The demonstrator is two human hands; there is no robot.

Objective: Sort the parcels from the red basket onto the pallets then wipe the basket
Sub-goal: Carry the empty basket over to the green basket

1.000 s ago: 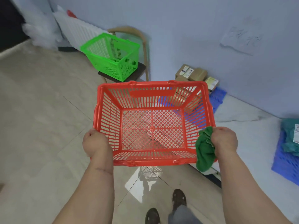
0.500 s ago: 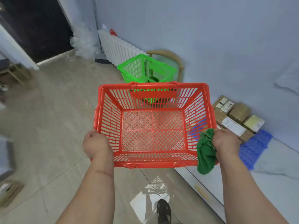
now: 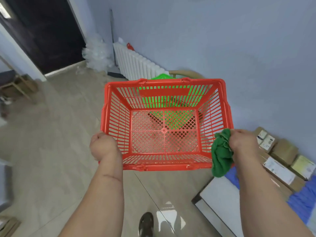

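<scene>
The red basket (image 3: 109, 106) is held up in front of me, level, with nothing inside it. My left hand (image 3: 102, 145) grips its near left corner. My right hand (image 3: 242, 141) grips the near right corner and also clutches a crumpled green cloth (image 3: 221, 158) that hangs down beside the rim. Several cardboard parcels (image 3: 282, 151) lie on a blue pallet (image 3: 306, 199) by the wall at the right.
A green basket (image 3: 160, 76) on a wooden chair (image 3: 186, 73) stands just beyond the red one. A white radiator (image 3: 135, 64) lines the wall. A white platform edge (image 3: 220, 199) lies at lower right. A dark doorway (image 3: 42, 31) is far left. My shoe (image 3: 146, 223) is below.
My view and the red basket have swung left, so the green basket now sits behind the red one and the parcels have slid to the right edge. Both hands keep their grip.
</scene>
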